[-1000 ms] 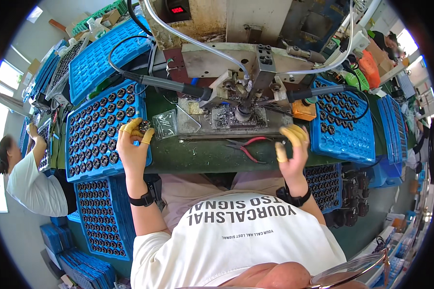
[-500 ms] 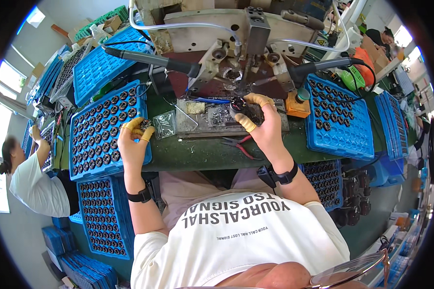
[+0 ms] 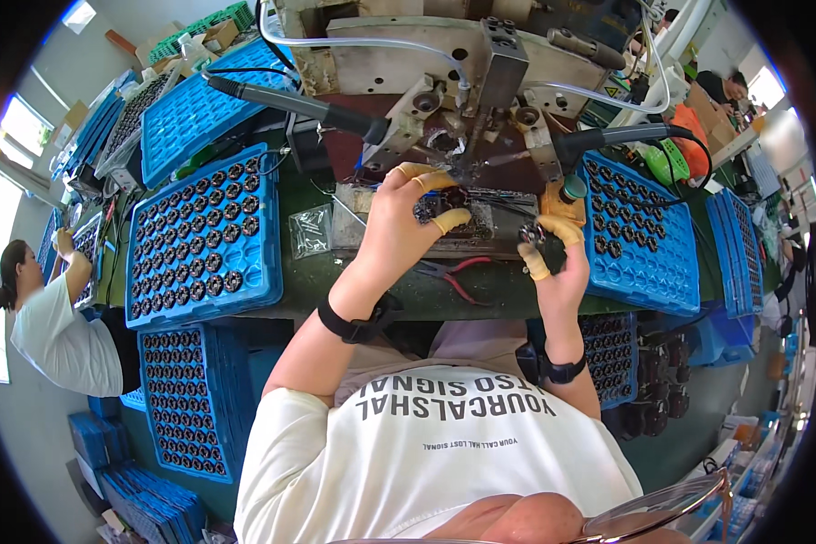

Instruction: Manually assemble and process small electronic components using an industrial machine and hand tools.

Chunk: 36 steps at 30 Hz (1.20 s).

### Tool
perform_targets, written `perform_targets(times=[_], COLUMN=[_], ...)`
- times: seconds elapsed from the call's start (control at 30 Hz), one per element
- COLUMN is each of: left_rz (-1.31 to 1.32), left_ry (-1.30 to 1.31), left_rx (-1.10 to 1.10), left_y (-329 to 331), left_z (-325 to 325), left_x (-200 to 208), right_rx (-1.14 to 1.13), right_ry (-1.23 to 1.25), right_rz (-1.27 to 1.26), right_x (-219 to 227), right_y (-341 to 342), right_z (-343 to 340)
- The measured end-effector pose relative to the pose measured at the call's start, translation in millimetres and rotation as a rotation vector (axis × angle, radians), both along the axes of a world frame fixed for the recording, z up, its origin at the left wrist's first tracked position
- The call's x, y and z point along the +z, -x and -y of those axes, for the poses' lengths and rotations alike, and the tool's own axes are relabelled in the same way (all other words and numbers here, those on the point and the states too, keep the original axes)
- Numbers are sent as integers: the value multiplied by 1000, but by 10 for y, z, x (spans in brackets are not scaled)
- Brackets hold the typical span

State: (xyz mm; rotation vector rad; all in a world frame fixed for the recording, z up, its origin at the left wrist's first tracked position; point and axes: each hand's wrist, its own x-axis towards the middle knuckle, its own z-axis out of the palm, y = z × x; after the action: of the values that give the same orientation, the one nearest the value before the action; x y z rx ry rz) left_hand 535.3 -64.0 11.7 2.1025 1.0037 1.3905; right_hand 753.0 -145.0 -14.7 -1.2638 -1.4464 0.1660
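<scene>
My left hand [image 3: 394,222], with yellow finger cots on thumb and fingers, pinches a small round black part [image 3: 456,197] under the bench machine's [image 3: 449,136] metal jaws. Some of that part is hidden by the fingers. Beside an orange box [image 3: 560,201], my right hand [image 3: 560,263] grips a second round black part [image 3: 531,236] between thumb and fingers, a little above the bench. The metal base plate [image 3: 354,238], strewn with dark scraps, lies below the left hand. Red-handled pliers [image 3: 462,278] rest on the green bench between my hands.
A blue tray [image 3: 272,263] of round black parts is at the left, and a partly filled blue tray [image 3: 666,281] at the right. A clear bag [image 3: 311,232] lies near the plate. Soldering-iron-like handles [image 3: 326,113] flank the machine. Another person [image 3: 63,317] works at far left.
My left hand has come from the left tray to the machine with a part. My right hand has drawn back to the right, carrying the part it held there.
</scene>
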Motion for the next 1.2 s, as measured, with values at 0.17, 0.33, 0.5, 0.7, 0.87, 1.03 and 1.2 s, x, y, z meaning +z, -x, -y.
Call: perform_targets(times=[0.17,0.33,0.5,0.7,0.87,1.03,1.2], left_rz=[-52,-176,-57,39,-281,-855,-842], left_ry=[166,62,-51,66,-38,0,72], left_rx=[-53,-16,15,22,423,966,899], left_y=[7,-56,-105,187,1179,2184,2515], left_z=[-79,-45,-3,152,260,597,857], left_x=[0,-14,-155,-106,-137,-277,-368], right_rx=[-75,-129,-278,-248,-271,-352,-53], right_ry=[51,-11,-63,53,24,36,151], right_rz=[-9,132,412,418,511,686,160], right_x=[-140,-77,-73,-260,-224,-141,8], right_y=[-179,-265,-415,-637,-628,-668,-592], right_z=[129,52,-188,-259,-188,-185,-100])
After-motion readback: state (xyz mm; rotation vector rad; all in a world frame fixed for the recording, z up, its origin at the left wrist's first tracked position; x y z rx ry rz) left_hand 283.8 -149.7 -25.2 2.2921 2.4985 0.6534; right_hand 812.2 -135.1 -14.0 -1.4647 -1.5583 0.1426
